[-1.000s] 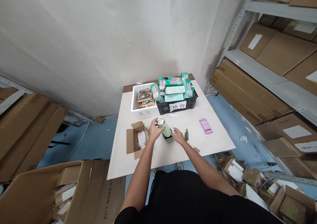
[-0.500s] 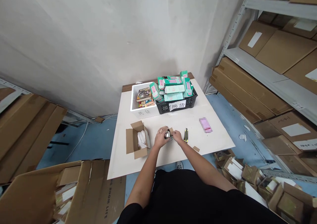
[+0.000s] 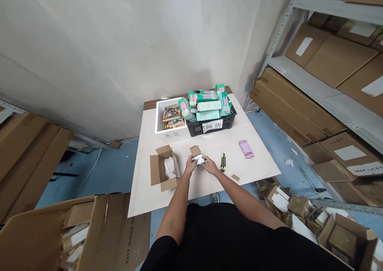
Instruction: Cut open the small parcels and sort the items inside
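Observation:
A small box [image 3: 200, 167] is between my hands near the middle of the table, its brown lid flap [image 3: 195, 150] raised at the far side and white flaps or paper showing at its top. My left hand [image 3: 190, 165] is closed on the box's left side. From the right, my right hand [image 3: 210, 166] grips the same box with its fingers at the top edge. What lies inside is covered. A yellow and black utility knife [image 3: 223, 162] rests just right of my right hand. To the left stands an open carton [image 3: 154, 170] with white paper [image 3: 170, 168] in it.
At the back of the table [image 3: 143, 143] are a white foam box [image 3: 172, 135] with books and a black basket [image 3: 229, 122] piled with green boxes. A blurred pink item [image 3: 246, 149] and a cardboard scrap [image 3: 235, 177] lie right. Shelves of cartons [image 3: 338, 63] flank the table.
The shiny round metal thing seen in the small box is now covered by white flaps or paper. The box's brown flap stands up at the far side, and both hands have shifted around the box.

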A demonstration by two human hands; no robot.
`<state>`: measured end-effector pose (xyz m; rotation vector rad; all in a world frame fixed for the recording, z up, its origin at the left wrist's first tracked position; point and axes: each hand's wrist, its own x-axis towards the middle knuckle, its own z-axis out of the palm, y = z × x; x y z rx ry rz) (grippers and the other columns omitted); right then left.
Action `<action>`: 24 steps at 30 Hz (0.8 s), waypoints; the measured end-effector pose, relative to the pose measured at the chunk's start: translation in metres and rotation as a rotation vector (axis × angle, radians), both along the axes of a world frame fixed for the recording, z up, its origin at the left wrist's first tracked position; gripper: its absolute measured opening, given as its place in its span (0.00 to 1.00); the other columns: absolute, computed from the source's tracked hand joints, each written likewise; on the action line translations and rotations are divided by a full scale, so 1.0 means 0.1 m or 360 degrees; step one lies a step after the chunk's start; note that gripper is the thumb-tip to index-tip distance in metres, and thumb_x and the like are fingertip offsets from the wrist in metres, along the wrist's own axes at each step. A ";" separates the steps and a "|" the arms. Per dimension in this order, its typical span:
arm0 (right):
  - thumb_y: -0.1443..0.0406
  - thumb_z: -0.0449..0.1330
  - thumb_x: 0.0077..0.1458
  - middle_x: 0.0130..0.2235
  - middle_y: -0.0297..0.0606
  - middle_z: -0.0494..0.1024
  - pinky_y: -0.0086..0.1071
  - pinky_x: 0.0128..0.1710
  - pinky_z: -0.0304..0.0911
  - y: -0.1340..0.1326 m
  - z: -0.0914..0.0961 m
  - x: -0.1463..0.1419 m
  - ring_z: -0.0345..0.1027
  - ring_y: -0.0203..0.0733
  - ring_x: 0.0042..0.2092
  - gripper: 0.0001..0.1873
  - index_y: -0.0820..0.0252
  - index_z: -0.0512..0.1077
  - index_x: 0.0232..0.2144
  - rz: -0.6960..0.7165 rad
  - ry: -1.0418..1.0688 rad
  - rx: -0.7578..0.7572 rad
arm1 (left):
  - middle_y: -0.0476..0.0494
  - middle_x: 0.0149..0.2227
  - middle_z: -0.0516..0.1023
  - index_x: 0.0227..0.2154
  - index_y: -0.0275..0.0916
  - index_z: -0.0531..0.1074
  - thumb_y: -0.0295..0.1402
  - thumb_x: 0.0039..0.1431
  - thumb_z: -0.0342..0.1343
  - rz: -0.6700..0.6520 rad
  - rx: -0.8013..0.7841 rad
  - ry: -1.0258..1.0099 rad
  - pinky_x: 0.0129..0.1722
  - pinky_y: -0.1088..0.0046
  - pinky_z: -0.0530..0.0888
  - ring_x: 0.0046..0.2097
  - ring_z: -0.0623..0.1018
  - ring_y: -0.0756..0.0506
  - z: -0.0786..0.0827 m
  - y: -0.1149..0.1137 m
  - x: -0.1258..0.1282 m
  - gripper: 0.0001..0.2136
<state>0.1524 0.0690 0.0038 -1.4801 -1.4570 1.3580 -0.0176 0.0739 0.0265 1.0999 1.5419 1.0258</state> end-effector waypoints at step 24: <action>0.65 0.59 0.60 0.51 0.43 0.78 0.44 0.54 0.73 -0.12 0.06 0.20 0.75 0.49 0.53 0.15 0.52 0.78 0.48 0.0105 -0.0095 0.0375 | 0.42 0.71 0.68 0.54 0.48 0.78 0.28 0.60 0.60 -0.0484 0.0117 0.0784 0.60 0.57 0.77 0.66 0.74 0.38 0.05 -0.26 -0.11 0.19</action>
